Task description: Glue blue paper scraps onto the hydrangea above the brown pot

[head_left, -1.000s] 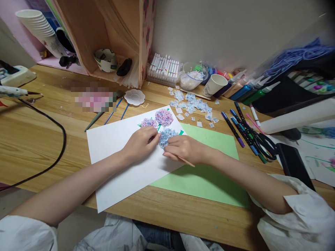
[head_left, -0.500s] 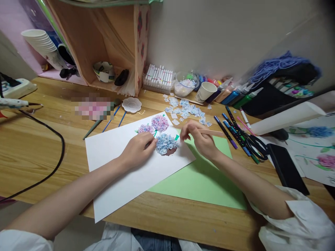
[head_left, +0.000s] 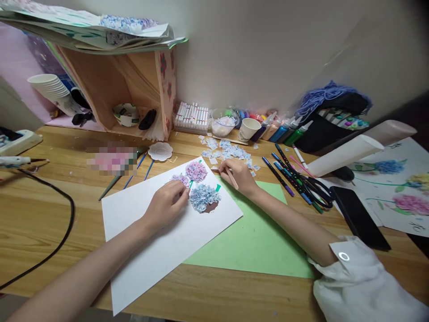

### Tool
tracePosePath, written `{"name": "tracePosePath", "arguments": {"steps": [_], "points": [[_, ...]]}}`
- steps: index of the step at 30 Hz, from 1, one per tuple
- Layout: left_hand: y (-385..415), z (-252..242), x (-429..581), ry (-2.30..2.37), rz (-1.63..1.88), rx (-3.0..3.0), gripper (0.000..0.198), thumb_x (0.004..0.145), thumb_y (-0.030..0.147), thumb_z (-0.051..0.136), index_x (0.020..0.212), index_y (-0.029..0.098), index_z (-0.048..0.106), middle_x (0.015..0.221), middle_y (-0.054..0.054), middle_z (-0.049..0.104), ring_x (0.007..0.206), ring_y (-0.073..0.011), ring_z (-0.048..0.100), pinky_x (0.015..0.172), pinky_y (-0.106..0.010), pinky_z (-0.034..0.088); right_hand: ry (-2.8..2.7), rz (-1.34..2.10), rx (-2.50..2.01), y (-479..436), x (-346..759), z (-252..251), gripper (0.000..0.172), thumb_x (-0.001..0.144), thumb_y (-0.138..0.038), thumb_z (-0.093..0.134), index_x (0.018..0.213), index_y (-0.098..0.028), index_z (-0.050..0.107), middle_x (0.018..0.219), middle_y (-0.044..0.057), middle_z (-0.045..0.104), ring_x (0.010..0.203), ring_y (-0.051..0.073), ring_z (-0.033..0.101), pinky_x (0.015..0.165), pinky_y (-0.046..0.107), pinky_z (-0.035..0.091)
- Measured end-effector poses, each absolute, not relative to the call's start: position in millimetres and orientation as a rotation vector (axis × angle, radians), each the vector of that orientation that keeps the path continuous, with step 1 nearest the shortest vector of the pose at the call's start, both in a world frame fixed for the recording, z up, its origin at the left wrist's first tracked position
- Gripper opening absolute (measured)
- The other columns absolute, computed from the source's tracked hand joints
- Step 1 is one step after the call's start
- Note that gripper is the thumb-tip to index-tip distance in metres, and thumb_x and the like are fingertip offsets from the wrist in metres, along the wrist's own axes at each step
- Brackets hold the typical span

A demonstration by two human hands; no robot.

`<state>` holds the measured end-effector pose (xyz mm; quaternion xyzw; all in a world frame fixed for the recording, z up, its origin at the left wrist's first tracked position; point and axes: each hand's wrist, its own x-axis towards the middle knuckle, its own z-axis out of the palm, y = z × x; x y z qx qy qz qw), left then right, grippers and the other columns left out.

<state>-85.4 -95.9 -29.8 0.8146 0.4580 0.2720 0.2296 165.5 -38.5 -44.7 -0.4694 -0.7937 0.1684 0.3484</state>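
A white sheet of paper (head_left: 144, 259) carries pink-purple flower heads (head_left: 196, 171) and a blue flower head (head_left: 203, 197) made of small crinkled pieces. A brown patch (head_left: 212, 207) shows at the blue flower's lower edge. My left hand (head_left: 166, 203) rests on the sheet just left of the blue flower, fingers curled and thumb against the forefinger; whatever may be between them is hidden. My right hand (head_left: 238, 176) is closed round a thin wooden stick (head_left: 232, 178), beside a scatter of pale blue paper pieces (head_left: 231, 150).
A green sheet (head_left: 244, 241) lies under the white one. Pens (head_left: 277, 176), scissors (head_left: 317, 192) and a black phone (head_left: 358, 217) are on the right. Behind stand a marker box (head_left: 192, 117), a clear bowl (head_left: 223, 123) and a paper cup (head_left: 249, 129). A black cable (head_left: 72, 210) curves at left.
The camera view has tilted up. My right hand has moved away from the blue flower toward the loose blue pieces, the stick turning in its grip. My left hand sits slightly farther from the blue flower.
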Motion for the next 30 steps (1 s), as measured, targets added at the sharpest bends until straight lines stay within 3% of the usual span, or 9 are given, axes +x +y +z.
{"name": "tracePosePath", "arguments": {"steps": [3, 8, 11, 13, 20, 23, 25, 30], "points": [[-97.9, -29.1, -84.6, 1.264, 0.751, 2.227, 0.030, 0.095, 0.028, 0.036, 0.067, 0.019, 0.046, 0.066, 0.000, 0.049, 0.066, -0.0146, 0.045, 0.063, -0.027, 0.035, -1.759, 0.701, -1.269, -47.3, 163.0, -33.3, 0.006, 0.075, -0.020, 0.062, 0.073, -0.018, 0.057, 0.077, 0.004, 0.065, 0.074, 0.019, 0.060, 0.069, 0.031, 0.045], [-104.3, -23.8, -78.2, 1.247, 0.784, 2.145, 0.023, 0.094, 0.028, 0.041, 0.078, 0.018, 0.055, 0.075, -0.001, 0.055, 0.071, -0.0147, 0.048, 0.066, -0.027, 0.037, -1.446, 1.218, -1.256, -76.8, 153.7, -10.5, 0.022, 0.072, -0.032, 0.070, 0.073, -0.017, 0.055, 0.075, 0.003, 0.063, 0.070, 0.015, 0.061, 0.064, 0.028, 0.046], [-111.0, -19.1, -70.1, 1.218, 0.826, 2.074, 0.014, 0.090, 0.031, 0.051, 0.091, 0.019, 0.059, 0.083, -0.002, 0.060, 0.076, -0.0146, 0.051, 0.067, -0.026, 0.038, -1.400, 1.405, -1.219, -95.5, 145.6, -3.8, 0.024, 0.071, -0.031, 0.072, 0.075, -0.017, 0.053, 0.077, 0.003, 0.065, 0.068, 0.015, 0.062, 0.064, 0.029, 0.048], [-116.3, -17.7, -64.4, 1.193, 0.846, 2.040, 0.012, 0.088, 0.030, 0.054, 0.090, 0.019, 0.059, 0.082, -0.001, 0.060, 0.075, -0.0142, 0.052, 0.066, -0.026, 0.038, -1.404, 1.478, -1.198, -105.9, 141.7, -3.1, 0.022, 0.072, -0.029, 0.072, 0.075, -0.018, 0.053, 0.077, 0.002, 0.064, 0.068, 0.016, 0.064, 0.064, 0.029, 0.050], [-130.3, -22.4, -54.2, 1.122, 0.800, 1.998, 0.011, 0.087, 0.021, 0.053, 0.078, 0.018, 0.059, 0.075, -0.001, 0.060, 0.072, -0.0132, 0.052, 0.067, -0.026, 0.039, -1.488, 1.375, -1.242, -135.2, 143.7, -15.8, 0.019, 0.075, -0.026, 0.070, 0.072, -0.019, 0.053, 0.077, 0.001, 0.062, 0.075, 0.016, 0.060, 0.069, 0.028, 0.047], [-133.1, -24.4, -51.3, 1.126, 0.760, 1.994, 0.010, 0.085, 0.021, 0.056, 0.076, 0.018, 0.061, 0.074, 0.000, 0.061, 0.073, -0.0131, 0.054, 0.067, -0.025, 0.039, -1.418, 1.273, -1.215, -144.8, 149.3, -29.8, 0.017, 0.087, -0.035, 0.056, 0.079, -0.020, 0.054, 0.079, 0.001, 0.061, 0.071, 0.014, 0.056, 0.067, 0.028, 0.044], [-134.2, -25.8, -49.7, 1.135, 0.736, 1.999, 0.011, 0.084, 0.022, 0.057, 0.075, 0.019, 0.063, 0.073, 0.000, 0.062, 0.073, -0.0133, 0.054, 0.068, -0.026, 0.039, -1.377, 1.228, -1.143, -149.1, 153.0, -38.9, 0.024, 0.095, -0.039, 0.041, 0.085, -0.021, 0.054, 0.077, 0.001, 0.060, 0.068, 0.014, 0.053, 0.064, 0.029, 0.042], [-132.9, -30.5, -48.4, 1.241, 0.727, 2.036, 0.012, 0.082, 0.025, 0.061, 0.073, 0.020, 0.066, 0.070, -0.001, 0.062, 0.070, -0.0145, 0.054, 0.063, -0.027, 0.038, -1.495, 1.166, -0.959, -154.5, 159.9, -50.1, 0.027, 0.097, -0.038, 0.032, 0.089, -0.023, 0.052, 0.066, -0.001, 0.053, 0.059, 0.014, 0.048, 0.059, 0.029, 0.038]]}}
